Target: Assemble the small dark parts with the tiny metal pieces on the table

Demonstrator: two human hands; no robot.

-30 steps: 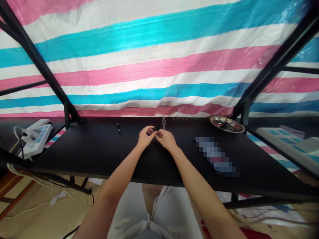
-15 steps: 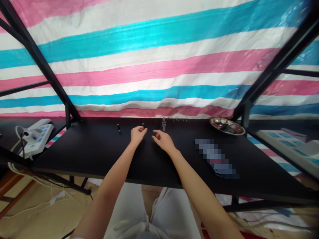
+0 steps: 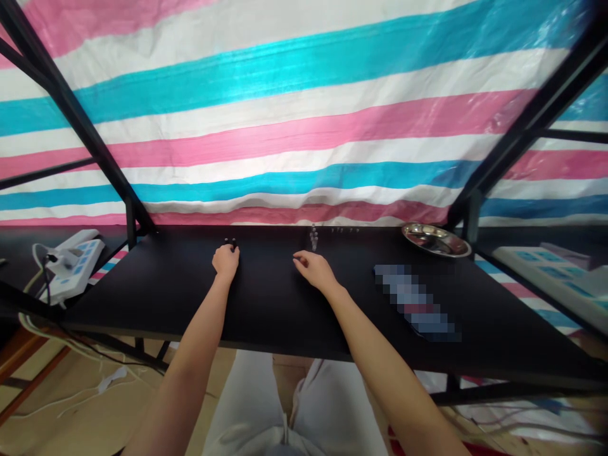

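Observation:
My left hand (image 3: 225, 261) is closed at the left part of the black table (image 3: 266, 304). Its fingertips are around a short black stick (image 3: 234, 242) with a silvery top. Just left of it, a second short black stick (image 3: 227, 240) with a silvery top stands partly hidden behind my fingers. My right hand (image 3: 315, 268) rests low over the table's middle, fingers loosely bent and slightly apart, with nothing visible in them. Beyond its fingers lies a clump of small silvery balls (image 3: 313, 237).
Several more small balls (image 3: 344, 230) lie along the back edge. A shiny metal dish (image 3: 437, 240) sits at the back right, with a blurred-out flat object (image 3: 415, 304) nearer me. A white power strip (image 3: 78, 269) lies at left. Striped sheeting (image 3: 294, 126) hangs behind.
My left hand has moved left with a short black stick, bringing it beside the other stick. My right hand has stayed almost in place, its fingers a little closer together.

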